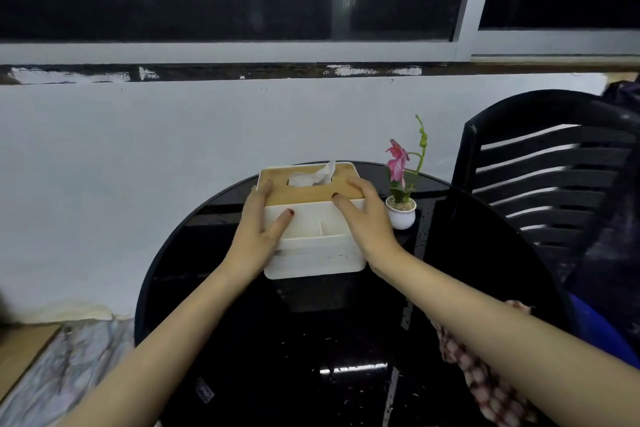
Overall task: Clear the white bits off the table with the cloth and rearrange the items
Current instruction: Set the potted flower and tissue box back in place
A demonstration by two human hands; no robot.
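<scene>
Rearranging step, by the look of it: tissue box (313,218) gripped at both sides, left hand (258,230) and right hand (365,218) spread flat against it, at far edge of desk (242,340) beside flower pot (401,213). Cloth (485,381) left draped at right rim; white bits (346,343) apparently unwiped, so likely needed box moved aside, then wiping.
</scene>
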